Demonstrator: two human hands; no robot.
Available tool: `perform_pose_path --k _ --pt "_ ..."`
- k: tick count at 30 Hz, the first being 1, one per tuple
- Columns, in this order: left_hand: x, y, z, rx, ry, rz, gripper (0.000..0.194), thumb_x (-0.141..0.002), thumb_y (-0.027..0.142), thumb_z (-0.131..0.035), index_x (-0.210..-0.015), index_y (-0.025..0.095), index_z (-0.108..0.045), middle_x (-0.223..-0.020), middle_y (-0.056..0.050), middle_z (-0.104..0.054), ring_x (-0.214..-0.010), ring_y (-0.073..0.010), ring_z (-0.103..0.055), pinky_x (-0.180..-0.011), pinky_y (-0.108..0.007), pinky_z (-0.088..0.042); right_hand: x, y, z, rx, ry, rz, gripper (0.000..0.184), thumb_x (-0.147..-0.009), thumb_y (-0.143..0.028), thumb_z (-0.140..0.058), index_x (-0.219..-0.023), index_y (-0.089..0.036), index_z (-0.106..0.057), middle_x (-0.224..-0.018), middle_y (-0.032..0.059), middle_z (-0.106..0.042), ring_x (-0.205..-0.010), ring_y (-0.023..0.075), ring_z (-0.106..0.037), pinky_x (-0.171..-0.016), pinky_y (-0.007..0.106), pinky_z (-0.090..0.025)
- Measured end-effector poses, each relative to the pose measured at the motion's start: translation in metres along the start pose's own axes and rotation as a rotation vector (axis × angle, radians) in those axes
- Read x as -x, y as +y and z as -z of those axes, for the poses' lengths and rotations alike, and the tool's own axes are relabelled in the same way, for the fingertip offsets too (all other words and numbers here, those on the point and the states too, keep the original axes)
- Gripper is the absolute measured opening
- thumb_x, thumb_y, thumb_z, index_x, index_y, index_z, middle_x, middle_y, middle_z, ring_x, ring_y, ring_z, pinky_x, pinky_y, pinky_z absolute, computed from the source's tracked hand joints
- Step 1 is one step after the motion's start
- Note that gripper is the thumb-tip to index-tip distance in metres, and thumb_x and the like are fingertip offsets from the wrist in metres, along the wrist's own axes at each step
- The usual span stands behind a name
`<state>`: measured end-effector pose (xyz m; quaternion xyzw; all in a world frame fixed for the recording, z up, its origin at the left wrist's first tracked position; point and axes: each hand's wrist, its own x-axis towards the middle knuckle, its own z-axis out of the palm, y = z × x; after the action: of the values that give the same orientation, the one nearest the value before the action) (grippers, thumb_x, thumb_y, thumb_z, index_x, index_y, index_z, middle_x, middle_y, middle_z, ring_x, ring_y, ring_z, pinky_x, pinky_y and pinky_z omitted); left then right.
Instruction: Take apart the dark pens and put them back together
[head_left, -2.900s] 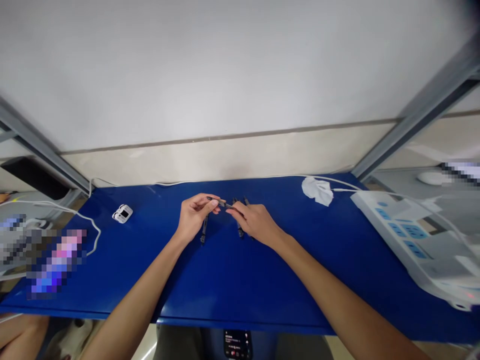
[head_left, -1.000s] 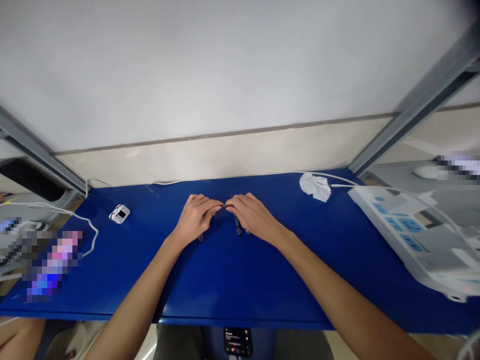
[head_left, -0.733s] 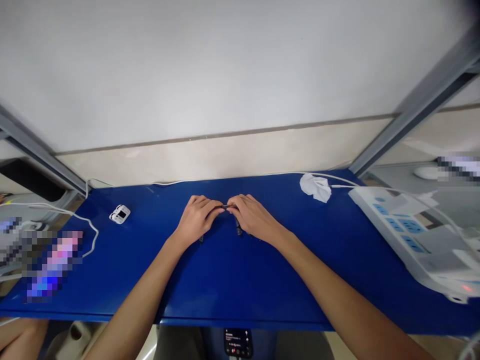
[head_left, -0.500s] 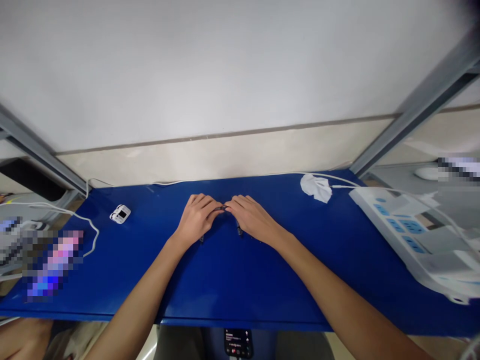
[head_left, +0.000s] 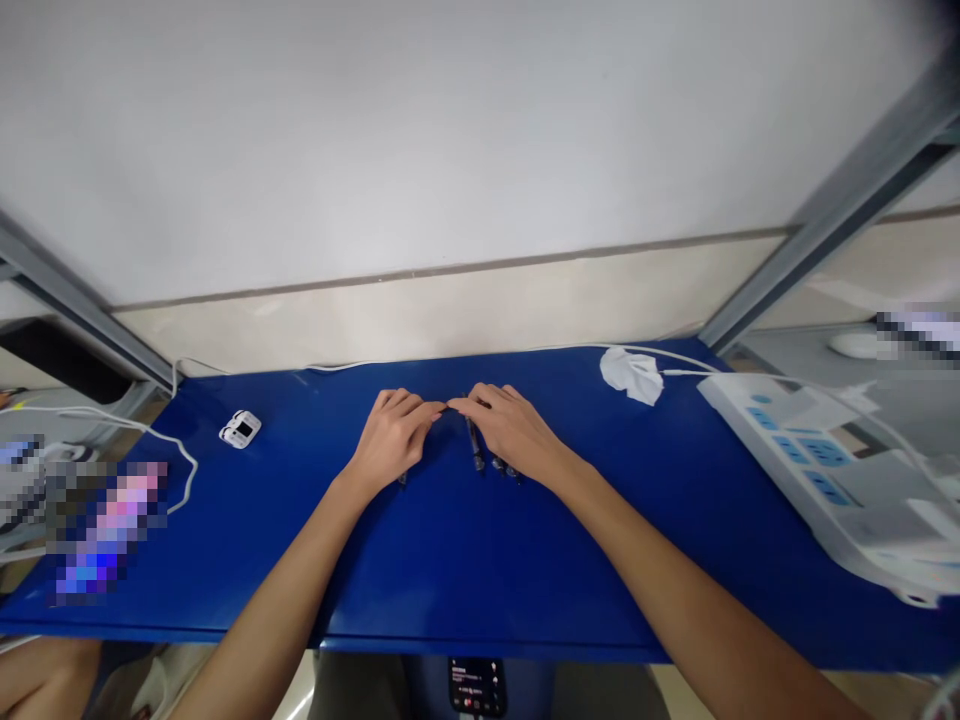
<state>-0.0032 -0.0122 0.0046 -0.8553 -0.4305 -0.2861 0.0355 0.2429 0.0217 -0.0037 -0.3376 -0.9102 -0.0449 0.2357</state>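
Note:
My left hand (head_left: 394, 437) and my right hand (head_left: 506, 425) meet fingertip to fingertip above the desk. Between them they pinch a thin black pen (head_left: 448, 406), of which only a short dark piece shows. Another black pen (head_left: 475, 446) lies on the desk beside my right hand. Ends of more dark pens (head_left: 511, 471) stick out from under that hand. Below my left hand the tip of one further pen (head_left: 403, 479) peeks out, the rest covered.
On the blue desk (head_left: 480, 560), a small white device (head_left: 241, 429) lies to the left. A crumpled white tissue (head_left: 631, 375) and a large white power strip (head_left: 817, 480) are at the right. White cables run along the back. A lit phone (head_left: 477, 686) is below the front edge.
Earlier the pen showed plainly between my hands; now the fingers cover most of it. My right hand has tilted and lifted slightly over the last half second, uncovering more pen ends beneath it.

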Motion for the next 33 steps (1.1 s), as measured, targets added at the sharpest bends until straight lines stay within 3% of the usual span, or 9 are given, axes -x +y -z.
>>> perform_pose_path --k 6,17,24,33 --pt "-0.001 -0.002 0.003 -0.009 0.013 0.035 0.036 -0.108 0.018 -0.046 -0.135 0.027 -0.068 -0.1 -0.006 -0.074 -0.095 -0.023 -0.063 -0.09 -0.043 -0.043 0.001 0.008 0.002 0.038 0.038 -0.021 0.045 -0.099 -0.001 -0.045 -0.133 -0.024 -0.064 -0.109 0.0102 -0.067 -0.097 0.0254 -0.06 -0.084 0.038 -0.039" --pt "-0.002 -0.008 0.003 -0.041 0.113 0.079 0.023 -0.107 0.036 -0.057 -0.12 0.025 -0.073 -0.105 -0.005 -0.079 -0.095 -0.0226 -0.067 -0.089 -0.042 -0.044 0.002 0.016 0.001 0.065 0.081 -0.026 0.045 -0.099 -0.001 -0.044 -0.135 -0.023 -0.062 -0.113 0.0117 -0.066 -0.1 0.0269 -0.06 -0.085 0.04 -0.038" --pt "-0.001 -0.01 0.005 -0.052 0.164 0.093 0.021 -0.107 0.035 -0.058 -0.116 0.026 -0.073 -0.105 -0.004 -0.08 -0.095 -0.0223 -0.068 -0.089 -0.042 -0.044 0.002 0.019 0.002 0.063 0.089 -0.038 0.048 -0.096 0.001 -0.045 -0.134 -0.023 -0.062 -0.112 0.0116 -0.066 -0.099 0.0271 -0.059 -0.086 0.039 -0.038" --pt "-0.001 -0.008 0.004 -0.048 0.148 0.085 0.022 -0.107 0.035 -0.056 -0.117 0.026 -0.073 -0.105 -0.005 -0.08 -0.095 -0.0225 -0.068 -0.089 -0.042 -0.044 0.002 0.017 0.003 0.028 0.087 -0.018 0.048 -0.098 -0.001 -0.043 -0.135 -0.024 -0.062 -0.112 0.0119 -0.067 -0.098 0.0272 -0.06 -0.085 0.04 -0.039"
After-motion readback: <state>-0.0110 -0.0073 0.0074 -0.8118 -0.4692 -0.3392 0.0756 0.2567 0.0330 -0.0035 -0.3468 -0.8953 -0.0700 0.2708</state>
